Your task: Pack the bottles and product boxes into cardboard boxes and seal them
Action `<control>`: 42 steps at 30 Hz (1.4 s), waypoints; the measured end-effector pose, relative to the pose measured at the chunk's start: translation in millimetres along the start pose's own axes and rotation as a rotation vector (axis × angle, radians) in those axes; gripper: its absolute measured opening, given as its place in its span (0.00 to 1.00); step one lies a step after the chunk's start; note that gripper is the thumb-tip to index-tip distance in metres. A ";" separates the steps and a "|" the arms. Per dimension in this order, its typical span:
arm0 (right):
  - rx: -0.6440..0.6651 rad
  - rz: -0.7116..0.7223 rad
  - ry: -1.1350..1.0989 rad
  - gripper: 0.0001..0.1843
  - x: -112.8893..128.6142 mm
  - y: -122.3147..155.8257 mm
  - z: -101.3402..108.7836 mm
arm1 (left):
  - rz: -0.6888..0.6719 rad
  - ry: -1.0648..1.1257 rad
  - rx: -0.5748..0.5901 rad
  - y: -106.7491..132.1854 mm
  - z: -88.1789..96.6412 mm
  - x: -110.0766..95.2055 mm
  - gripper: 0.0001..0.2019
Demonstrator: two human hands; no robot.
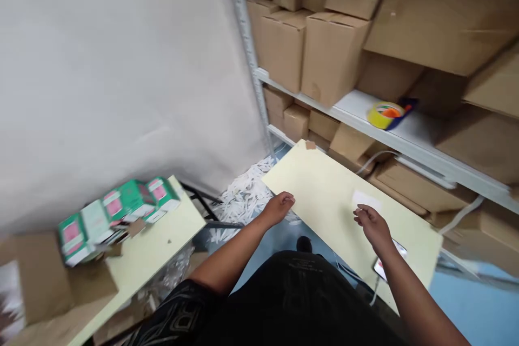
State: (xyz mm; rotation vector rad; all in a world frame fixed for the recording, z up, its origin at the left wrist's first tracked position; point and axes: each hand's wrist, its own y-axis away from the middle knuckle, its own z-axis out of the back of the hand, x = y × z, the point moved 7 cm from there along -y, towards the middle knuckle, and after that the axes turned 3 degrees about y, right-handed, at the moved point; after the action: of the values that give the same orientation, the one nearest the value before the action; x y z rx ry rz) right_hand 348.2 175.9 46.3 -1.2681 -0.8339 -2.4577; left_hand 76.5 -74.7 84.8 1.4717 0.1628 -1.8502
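Observation:
My left hand (279, 206) hangs at the near left edge of a pale yellow table (324, 184), fingers loosely curled and apart, holding nothing. My right hand (371, 223) hovers over the same table, fingers bent and loosely spread, with nothing in it. Just beyond its fingertips a small white slip of paper (365, 198) lies on the tabletop. A phone (385, 262) lies on the table under my right wrist, partly hidden by the arm.
A second pale table (162, 238) at left carries several green and pink boxes (117, 211) and a brown carton (44, 275). Metal shelving (365, 105) at right holds cardboard boxes and a yellow tape roll (385, 114). White paper scraps (243, 200) cover the floor between the tables.

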 end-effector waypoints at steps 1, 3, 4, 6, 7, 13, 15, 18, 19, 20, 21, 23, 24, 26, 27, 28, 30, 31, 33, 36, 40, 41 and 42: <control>0.047 0.019 0.012 0.27 9.2 -14.6 -11.8 | 0.021 -0.006 -0.034 -0.3 5.5 0.5 0.16; 0.147 0.057 0.041 0.28 27.0 -39.7 -36.9 | 0.060 0.000 -0.105 1.2 17.9 1.8 0.16; 0.198 0.072 0.056 0.29 35.6 -50.1 -49.8 | 0.072 0.011 -0.144 3.4 24.9 2.7 0.17; 0.295 0.098 0.093 0.29 52.6 -66.6 -75.4 | 0.085 0.030 -0.220 11.3 39.8 6.2 0.17; 0.338 0.111 0.115 0.30 61.2 -72.8 -88.2 | 0.091 0.035 -0.255 17.1 47.5 9.2 0.17; 0.529 0.220 0.207 0.30 115.0 -76.5 -170.8 | 0.176 0.100 -0.456 73.9 96.6 46.0 0.18; 0.585 0.260 0.225 0.30 131.7 -64.3 -201.0 | 0.196 0.142 -0.514 96.3 114.4 61.6 0.18; 0.665 0.317 0.263 0.29 152.7 -38.7 -246.0 | 0.203 0.189 -0.579 128.1 143.7 86.6 0.18; 0.685 0.334 0.277 0.29 158.2 -29.5 -260.5 | 0.212 0.190 -0.600 138.3 155.0 96.4 0.18; 0.696 0.349 0.289 0.29 163.1 -20.7 -274.5 | 0.228 0.181 -0.621 148.4 167.6 107.3 0.18; 0.700 0.362 0.299 0.30 167.1 -12.0 -288.2 | 0.251 0.159 -0.640 158.5 181.5 119.1 0.18; 0.693 0.376 0.305 0.30 172.9 5.4 -315.6 | 0.310 0.073 -0.684 178.7 215.0 143.9 0.19; 0.686 0.382 0.305 0.30 175.0 14.9 -329.5 | 0.339 0.015 -0.713 188.9 235.1 155.7 0.20; 0.672 0.411 0.316 0.30 179.2 36.8 -357.5 | 0.383 -0.119 -0.788 208.4 281.4 176.2 0.22; 0.667 0.438 0.330 0.29 181.9 49.1 -371.2 | 0.401 -0.183 -0.832 217.1 306.9 184.5 0.24; 0.661 0.468 0.351 0.29 185.0 62.0 -384.1 | 0.416 -0.241 -0.874 224.2 333.0 191.7 0.26; 0.653 0.522 0.395 0.27 191.6 86.5 -406.0 | 0.449 -0.329 -0.941 232.0 384.6 204.1 0.28; 0.652 0.541 0.416 0.26 194.5 96.9 -414.7 | 0.470 -0.358 -0.958 231.9 408.3 210.3 0.28; 0.656 0.556 0.451 0.26 198.1 110.7 -426.6 | 0.516 -0.392 -0.978 225.1 449.3 223.7 0.29; 0.663 0.528 0.466 0.27 196.1 111.2 -432.4 | 0.595 -0.400 -0.944 202.6 485.0 249.0 0.33; 0.656 0.475 0.467 0.24 187.8 86.4 -433.2 | 0.691 -0.425 -0.859 172.1 490.9 280.4 0.32; 0.657 0.468 0.475 0.23 187.0 79.0 -435.4 | 0.705 -0.441 -0.861 166.9 490.6 284.5 0.32; 0.662 0.460 0.484 0.23 187.1 71.6 -439.1 | 0.719 -0.456 -0.865 162.5 491.0 287.2 0.31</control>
State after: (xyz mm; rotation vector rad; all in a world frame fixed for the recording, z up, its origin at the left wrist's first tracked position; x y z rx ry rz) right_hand -20.0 -135.4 23.6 -0.5178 -0.9609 -1.7729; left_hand -223.9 -583.1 49.3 0.3986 0.1528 -1.2102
